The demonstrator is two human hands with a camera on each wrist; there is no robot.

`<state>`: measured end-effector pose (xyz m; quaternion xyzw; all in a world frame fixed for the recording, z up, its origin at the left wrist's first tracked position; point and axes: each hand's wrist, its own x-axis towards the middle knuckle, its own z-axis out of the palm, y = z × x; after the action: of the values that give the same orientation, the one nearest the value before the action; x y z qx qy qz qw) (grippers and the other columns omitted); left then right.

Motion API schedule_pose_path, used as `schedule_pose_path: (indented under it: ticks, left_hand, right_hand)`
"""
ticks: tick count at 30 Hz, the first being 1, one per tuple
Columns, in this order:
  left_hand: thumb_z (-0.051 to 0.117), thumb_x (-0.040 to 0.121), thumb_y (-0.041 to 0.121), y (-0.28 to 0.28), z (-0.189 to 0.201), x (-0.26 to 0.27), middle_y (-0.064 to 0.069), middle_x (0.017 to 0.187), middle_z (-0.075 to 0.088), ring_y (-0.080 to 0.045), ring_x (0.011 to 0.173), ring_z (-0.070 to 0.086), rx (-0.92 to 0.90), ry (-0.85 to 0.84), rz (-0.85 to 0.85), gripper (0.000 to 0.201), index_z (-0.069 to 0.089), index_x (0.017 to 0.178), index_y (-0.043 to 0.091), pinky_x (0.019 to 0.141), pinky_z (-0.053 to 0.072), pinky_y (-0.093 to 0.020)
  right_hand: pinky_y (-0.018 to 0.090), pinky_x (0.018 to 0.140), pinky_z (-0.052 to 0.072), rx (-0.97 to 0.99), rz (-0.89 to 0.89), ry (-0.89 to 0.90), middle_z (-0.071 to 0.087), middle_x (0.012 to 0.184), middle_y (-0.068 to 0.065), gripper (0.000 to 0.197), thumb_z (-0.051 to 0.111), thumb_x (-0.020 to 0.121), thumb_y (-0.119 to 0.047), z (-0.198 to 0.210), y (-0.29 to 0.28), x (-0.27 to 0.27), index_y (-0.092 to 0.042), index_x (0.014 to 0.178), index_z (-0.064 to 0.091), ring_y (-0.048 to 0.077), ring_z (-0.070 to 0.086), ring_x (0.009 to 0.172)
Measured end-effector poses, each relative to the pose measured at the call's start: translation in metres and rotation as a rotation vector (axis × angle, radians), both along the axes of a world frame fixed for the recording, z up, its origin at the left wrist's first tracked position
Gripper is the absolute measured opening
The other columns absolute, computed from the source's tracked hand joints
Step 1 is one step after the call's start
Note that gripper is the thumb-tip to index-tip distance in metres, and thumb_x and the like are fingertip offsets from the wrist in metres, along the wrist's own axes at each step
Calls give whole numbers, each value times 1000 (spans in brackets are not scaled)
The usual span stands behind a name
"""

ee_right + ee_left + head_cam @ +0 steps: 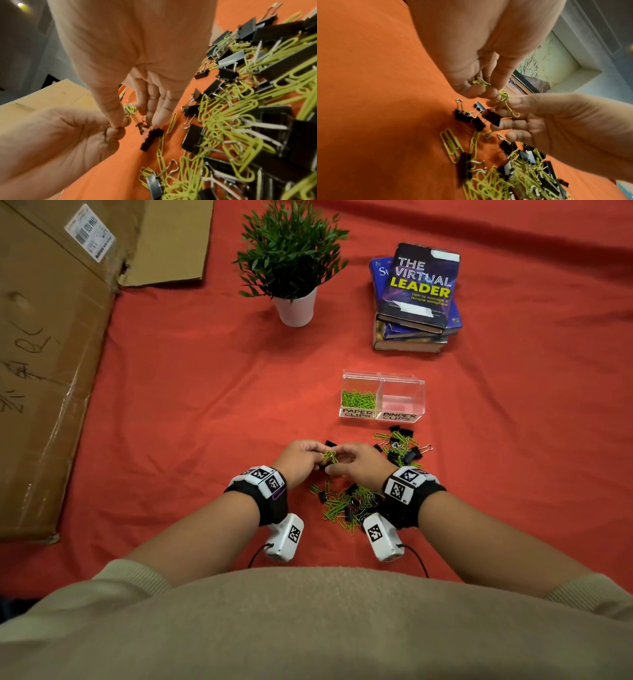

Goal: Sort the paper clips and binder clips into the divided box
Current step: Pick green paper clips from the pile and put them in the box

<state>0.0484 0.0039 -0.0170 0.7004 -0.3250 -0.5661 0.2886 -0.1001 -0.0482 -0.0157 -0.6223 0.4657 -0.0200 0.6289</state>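
My left hand [313, 455] and right hand [344, 457] meet above the red cloth, both pinching a small tangle of green paper clips [330, 457]. In the left wrist view the left fingertips [476, 92] hold a few clips [481, 82], while the right thumb and forefinger grip the linked bunch [504, 97]. A mixed pile of green paper clips and black binder clips [346, 505] lies just below the hands, and a second pile [400, 446] to the right. The clear divided box [404, 381] stands beyond; its left half holds green paper clips [358, 398], its right half looks empty.
A potted plant [293, 261] stands at the back centre and a stack of books [416, 299] behind the box. Flattened cardboard [51, 354] covers the left side. Loose binder clips [467, 116] lie under the hands.
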Motion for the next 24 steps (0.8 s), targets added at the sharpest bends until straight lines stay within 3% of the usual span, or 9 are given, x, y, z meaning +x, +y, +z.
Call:
schedule_pose_path:
  ticks: [5, 9, 12, 15, 17, 21, 24]
  left_hand:
    - [43, 91, -8, -2, 4, -1, 6, 52, 57, 3, 41, 46, 12, 1, -5, 31, 67, 108, 3, 44, 35, -7]
    - [47, 92, -1, -1, 1, -2, -2, 64, 56, -5, 52, 44, 48, -61, -33, 28, 69, 108, 5, 51, 34, -17]
    - [46, 92, 2, -1, 2, -7, -1, 61, 54, -4, 43, 40, 58, -74, -36, 26, 70, 100, 10, 44, 30, -18]
    - [45, 90, 3, -3, 3, -9, -2, 63, 54, -12, 51, 40, 55, -65, -10, 29, 69, 85, 19, 49, 29, -23]
    - [44, 90, 3, -4, 3, -10, -2, 62, 54, -12, 53, 41, 58, -54, 3, 29, 68, 86, 18, 50, 30, -24]
    - [41, 92, 1, -5, 6, -14, -2, 62, 51, -9, 53, 41, 43, -19, 21, 26, 64, 95, 13, 48, 31, -21]
    - [37, 95, 4, -4, 8, -18, 0, 64, 50, -8, 54, 42, 42, 5, 12, 30, 62, 84, 16, 48, 32, -19]
  right_hand:
    - [23, 59, 49, 37, -70, 11, 66, 79, -1, 24, 75, 77, -12, -5, -5, -6, -14, 100, 66, 10, 59, 65]
    - [24, 62, 50, -20, -78, 74, 67, 78, 0, 25, 76, 76, -17, -1, -11, -16, -14, 99, 69, 12, 59, 66]
    - [18, 57, 46, -120, -85, 100, 63, 74, -3, 23, 77, 75, -17, 4, -11, -19, -14, 97, 69, 9, 56, 60]
    - [14, 51, 39, -209, -90, 108, 56, 71, -5, 22, 76, 76, -17, 8, -9, -20, -16, 97, 68, 8, 52, 60]
    - [14, 51, 38, -249, -96, 108, 54, 75, -4, 20, 75, 77, -17, 8, -7, -20, -17, 96, 68, 10, 52, 62]
    - [26, 55, 49, -209, -178, 57, 67, 82, 14, 16, 73, 79, -19, 2, -6, -18, -21, 93, 67, 21, 64, 68]
    - [35, 72, 57, -80, -295, -27, 71, 79, 9, 15, 71, 81, -14, 4, -7, -17, -13, 95, 67, 21, 69, 70]
